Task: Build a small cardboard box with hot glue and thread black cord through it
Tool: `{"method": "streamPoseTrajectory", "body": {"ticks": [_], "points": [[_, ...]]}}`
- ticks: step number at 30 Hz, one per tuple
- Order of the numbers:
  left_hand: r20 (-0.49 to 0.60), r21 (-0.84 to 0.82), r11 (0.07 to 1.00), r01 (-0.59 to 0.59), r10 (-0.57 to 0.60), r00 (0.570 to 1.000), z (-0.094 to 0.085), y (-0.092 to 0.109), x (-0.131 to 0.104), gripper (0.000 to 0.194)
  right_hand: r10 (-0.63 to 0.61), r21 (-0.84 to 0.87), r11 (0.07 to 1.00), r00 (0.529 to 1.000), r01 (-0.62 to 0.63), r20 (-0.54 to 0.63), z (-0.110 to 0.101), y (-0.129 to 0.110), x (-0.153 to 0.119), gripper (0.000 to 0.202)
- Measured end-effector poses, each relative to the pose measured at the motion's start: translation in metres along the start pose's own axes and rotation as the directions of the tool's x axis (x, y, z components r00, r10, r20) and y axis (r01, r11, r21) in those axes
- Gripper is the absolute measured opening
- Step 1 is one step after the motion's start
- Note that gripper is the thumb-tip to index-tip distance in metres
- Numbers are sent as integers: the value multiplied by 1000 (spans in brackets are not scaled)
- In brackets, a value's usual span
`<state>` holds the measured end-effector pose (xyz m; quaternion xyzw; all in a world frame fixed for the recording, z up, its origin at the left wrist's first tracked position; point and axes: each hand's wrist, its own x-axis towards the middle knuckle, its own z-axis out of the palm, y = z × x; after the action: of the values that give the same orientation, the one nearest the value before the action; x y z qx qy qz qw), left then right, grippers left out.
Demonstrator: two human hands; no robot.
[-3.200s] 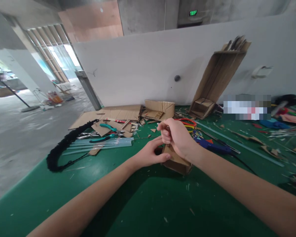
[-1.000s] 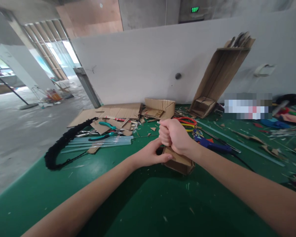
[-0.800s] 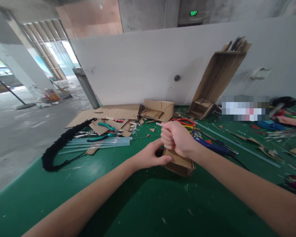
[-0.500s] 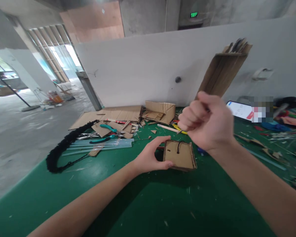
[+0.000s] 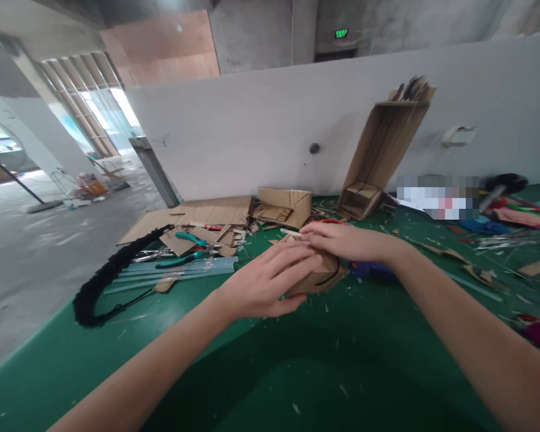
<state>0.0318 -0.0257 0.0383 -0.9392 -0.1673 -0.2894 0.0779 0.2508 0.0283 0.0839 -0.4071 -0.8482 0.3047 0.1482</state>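
Observation:
A small cardboard box (image 5: 317, 282) with a black cord on its face is held tilted over the green table. My left hand (image 5: 265, 282) grips it from the left, fingers across the top and thumb low on the near side. From the right, my right hand (image 5: 348, 241) reaches over the box's far top edge, its fingers bent down and close to the left fingertips. Both hands cover much of the box. Whether anything thin is under the right fingers is hidden. Just right of the box lies a blue object (image 5: 371, 270), partly behind my right wrist.
Teal-handled pliers (image 5: 191, 239), clear glue sticks (image 5: 207, 266) and a fuzzy black strip (image 5: 101, 282) lie left. Cardboard scraps (image 5: 216, 210) line the white wall. A tall cardboard holder (image 5: 382, 144) stands behind; mixed materials (image 5: 517, 216) cover the right side.
My right hand, earlier a raised fist with a thin pointed tip below it, has come down onto the box. The box is now tilted, and my left fingers have moved over its top.

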Motion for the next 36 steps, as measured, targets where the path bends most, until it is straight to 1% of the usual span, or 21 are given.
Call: {"method": "streamPoseTrajectory", "body": {"ticks": [2, 3, 4, 6, 7, 8, 9, 10, 11, 12, 13, 14, 16, 18, 20, 22, 24, 26, 28, 31, 36], "points": [[-4, -67, 993, 96, -97, 995, 1, 0, -2, 74, -2, 39, 999, 1000, 1, 31, 4, 7, 4, 39], [-3, -122, 980, 158, -160, 987, 1, -1, -3, 75, -4, 56, 998, 1000, 4, 11, 5, 9, 5, 37], [3, -182, 958, 223, -226, 974, 1, -2, -4, 75, -6, 72, 997, 999, 9, -41, 5, 11, 6, 35], [8, -301, 893, 335, -349, 937, 2, -4, -5, 75, -10, 110, 993, 980, 33, -200, 4, 9, 7, 32], [11, -356, 855, 378, -401, 916, 2, -6, -5, 74, -13, 150, 987, 954, 60, -299, 2, 6, 6, 32], [16, -405, 818, 408, -440, 898, 2, -6, -6, 72, -17, 214, 970, 916, 112, -402, 0, 1, 5, 33], [25, -446, 787, 427, -466, 885, 3, -7, -6, 71, -18, 306, 932, 870, 193, -493, -2, -7, 2, 36], [32, -475, 765, 435, -479, 877, 3, -8, -6, 69, -9, 413, 863, 827, 290, -562, -4, -16, -1, 41], [39, -494, 751, 438, -485, 874, 4, -8, -7, 67, -4, 525, 747, 793, 407, -609, -4, -26, -5, 48], [44, -504, 744, 438, -484, 874, 5, -8, -7, 66, 8, 639, 597, 793, 485, -609, -3, -36, -8, 54], [48, -509, 742, 436, -482, 875, 7, -8, -8, 65, 30, 724, 482, 817, 493, -576, 0, -45, -12, 55], [52, -511, 742, 435, -478, 877, 9, -8, -9, 65, 44, 782, 388, 837, 488, -545, 6, -53, -14, 55], [57, -517, 739, 432, -474, 879, 14, -8, -11, 66, 8, 843, 290, 879, 453, -476, 21, -63, -14, 54], [61, -529, 726, 439, -483, 874, 20, -8, -13, 67, -40, 881, 239, 911, 407, -410, 39, -63, -10, 53], [68, -539, 709, 455, -502, 862, 25, -8, -16, 68, -40, 908, 216, 933, 358, -358, 55, -56, -2, 52], [70, -526, 709, 470, -514, 855, 28, -8, -18, 70, -9, 918, 180, 933, 354, -359, 65, -50, 4, 50], [50, -482, 745, 461, -502, 863, 31, -9, -20, 70, 18, 912, 147, 921, 383, -389, 70, -46, 7, 49], [21, -427, 793, 435, -472, 881, 33, -10, -21, 71, 11, 901, 136, 909, 411, -416, 73, -46, 8, 49], [-1, -382, 825, 417, -451, 892, 35, -11, -21, 79, -20, 888, 142, 898, 437, -439, 76, -46, 8, 48], [3, -357, 822, 444, -474, 881, 37, -9, -21, 91, -54, 851, 167, 867, 497, -496, 83, -46, 7, 46], [-6, -329, 806, 491, -522, 853, 41, -6, -20, 78, -96, 778, 271, 820, 566, -564, 94, -44, 8, 48]]}}
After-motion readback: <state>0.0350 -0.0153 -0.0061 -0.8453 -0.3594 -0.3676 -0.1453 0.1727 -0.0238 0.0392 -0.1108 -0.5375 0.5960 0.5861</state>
